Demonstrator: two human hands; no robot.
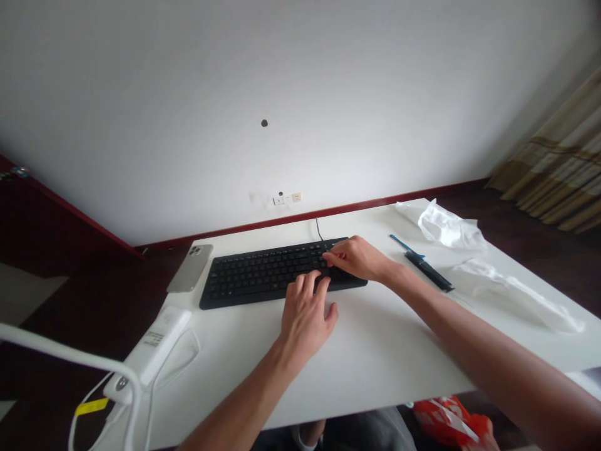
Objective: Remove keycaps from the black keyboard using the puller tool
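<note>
- Down below the near edge of the bench (375, 357), a red bag (444, 416) peeks out beside the person's legs.
- Along the left edge, there's a white power strip (150, 344), its cable looping beside it.
- Here's the left hand (307, 307), palm down, fingers spread and lightly bent, fingertips at the keyboard's near side, thumb well apart, gripping nothing.
- And the right hand (354, 255)! Fingers curled, thumb drawn in to them, right over the keyboard's right end; whether anything is pinched there, I cannot tell.
- Under both, the black keyboard (256, 269) lies flat, set back towards the far edge. It's laid out, and the hands are at its keys, so the work looks under way; how much is left doesn't show.
- Towards the right edge, a black tool (428, 270) lies next to a thin blue strip (404, 245), with crumpled white wrapping (446, 225) nearer the far right corner.
- Phone (191, 269) at the far left corner, face down.
- The cord (318, 229) runs over the far edge; its end is hidden, so plugged in or not, no telling.
</note>
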